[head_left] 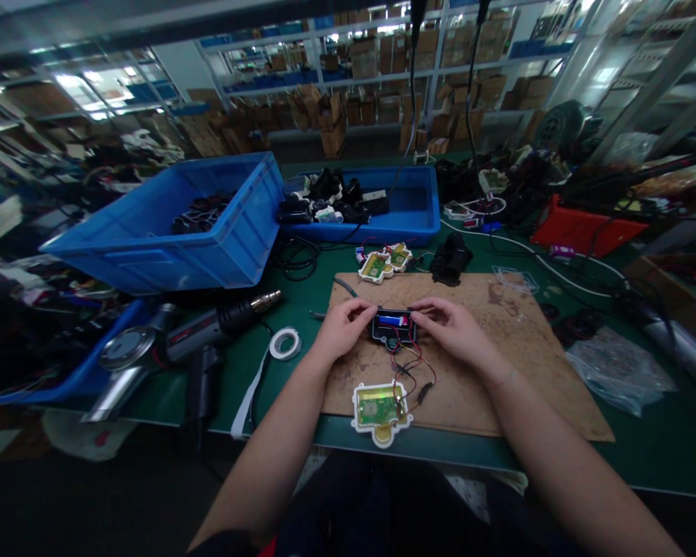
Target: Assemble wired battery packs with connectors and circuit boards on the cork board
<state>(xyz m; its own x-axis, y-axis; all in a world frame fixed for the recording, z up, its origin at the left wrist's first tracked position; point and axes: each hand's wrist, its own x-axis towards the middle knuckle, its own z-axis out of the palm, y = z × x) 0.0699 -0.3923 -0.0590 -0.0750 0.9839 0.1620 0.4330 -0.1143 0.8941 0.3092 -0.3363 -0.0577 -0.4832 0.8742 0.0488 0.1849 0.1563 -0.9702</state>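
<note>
Both my hands grip a small black plastic housing [385,336] above the brown board. My left hand [343,329] pinches its left edge, and my right hand [449,329] has fingers and thumb at its right edge. Inside the housing lies a blue cylindrical battery [390,319]. Thin red and black wires [409,362] run from it toward me. They lead to a white-framed green circuit board [377,408] at the board's front edge. Past the housing are more white-framed circuit boards [376,267] and a black housing part [451,259].
A brown work board [469,387] lies on the green table. At left are a heat gun [209,333], a roll of white tape [284,343] and a large blue bin [151,267]. A blue tray [414,201] of black parts stands behind. At right sit a plastic bag [620,371] and a red box [585,228].
</note>
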